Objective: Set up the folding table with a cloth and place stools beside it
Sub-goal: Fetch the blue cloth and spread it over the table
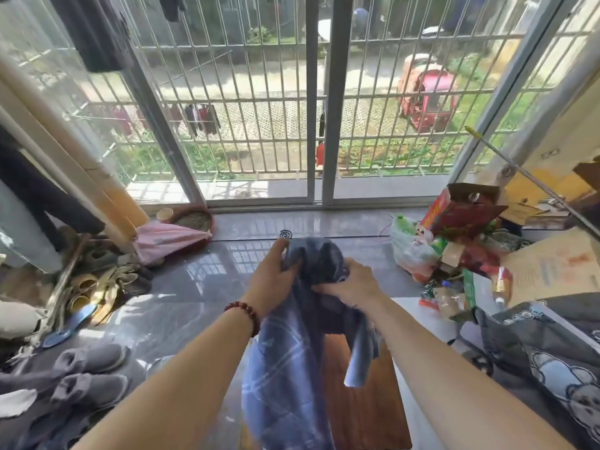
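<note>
Starting at the lower left of the frame, a pair of grey fabric slippers [94, 357] lies on the glossy grey tiled floor [194, 280], a likely trip or slip point if the person steps sideways while spreading. Toward the centre, the left hand [271, 276] has its fingers curled over the top of the bunched blue checked cloth [285, 368]. The right hand [352, 284] just beside it grips the same bunch, fingers closed into the folds. The cloth hangs crumpled in the air over the brown wood-grain worktop [363, 410] at lower centre, not yet spread. Shaken out from so tight a bunch, it may land twisted or slide off one edge. At the right, the heap of plastic bags and a red cardboard carton [448, 241] sits near enough for a flung corner to catch.
</note>
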`<state>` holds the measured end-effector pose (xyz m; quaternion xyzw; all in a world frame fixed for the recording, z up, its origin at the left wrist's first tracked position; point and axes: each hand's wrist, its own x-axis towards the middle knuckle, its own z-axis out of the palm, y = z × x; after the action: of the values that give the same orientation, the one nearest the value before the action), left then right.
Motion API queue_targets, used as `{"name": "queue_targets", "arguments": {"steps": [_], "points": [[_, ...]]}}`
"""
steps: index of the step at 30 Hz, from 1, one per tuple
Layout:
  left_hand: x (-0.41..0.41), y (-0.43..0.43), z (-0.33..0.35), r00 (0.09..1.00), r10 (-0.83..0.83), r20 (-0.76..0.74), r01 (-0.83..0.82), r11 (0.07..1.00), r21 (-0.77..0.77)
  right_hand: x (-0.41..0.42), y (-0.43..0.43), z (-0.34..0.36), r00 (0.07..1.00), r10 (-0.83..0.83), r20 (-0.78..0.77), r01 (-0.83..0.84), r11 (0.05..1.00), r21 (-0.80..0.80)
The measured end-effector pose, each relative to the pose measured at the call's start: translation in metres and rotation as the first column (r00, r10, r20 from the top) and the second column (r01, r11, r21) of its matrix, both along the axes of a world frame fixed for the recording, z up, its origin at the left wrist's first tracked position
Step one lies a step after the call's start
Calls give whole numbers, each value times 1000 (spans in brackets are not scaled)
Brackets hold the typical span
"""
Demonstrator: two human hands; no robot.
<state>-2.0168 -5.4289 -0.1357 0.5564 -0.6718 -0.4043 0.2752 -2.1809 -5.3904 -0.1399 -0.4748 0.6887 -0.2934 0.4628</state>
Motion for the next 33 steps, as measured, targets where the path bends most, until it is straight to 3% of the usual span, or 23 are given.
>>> {"name": "queue_targets", "arguments": {"steps": [6,10,13,18,21,24,26,28,30,33], "points": [[9,-25,1,996,-83,29,81,995,55,17,-20,11,985,11,-172,-24,997,-73],[19,-30,-6,994,-106,17,105,993,62,22,-34,5,991,-107,-79,91,979,-182],[23,-34,-9,992,-119,39,117,992,54,22,-41,5,995,-95,-42,82,966,-245],[28,-44,-11,933,-252,258,241,968,72,17,-45,14,990,-140,-7,131,942,-308],[33,-50,-16,903,-244,354,235,970,68,7,-44,10,989,-145,-36,132,958,-256],[29,-54,-13,961,-100,259,94,995,35,0,-41,-3,994,-67,-90,60,995,-83],[22,-55,-6,976,-69,206,67,998,19,-6,-41,-17,976,29,-215,-17,998,57],[15,-52,2,968,-118,221,127,992,-25,-5,-37,-26,892,173,-417,-110,979,170],[13,-50,6,936,-184,300,215,974,-72,-3,-31,-26,858,106,-503,-26,986,163],[16,-51,4,887,-177,426,226,972,-66,-5,-29,-24,877,-109,-468,165,983,80]]}}
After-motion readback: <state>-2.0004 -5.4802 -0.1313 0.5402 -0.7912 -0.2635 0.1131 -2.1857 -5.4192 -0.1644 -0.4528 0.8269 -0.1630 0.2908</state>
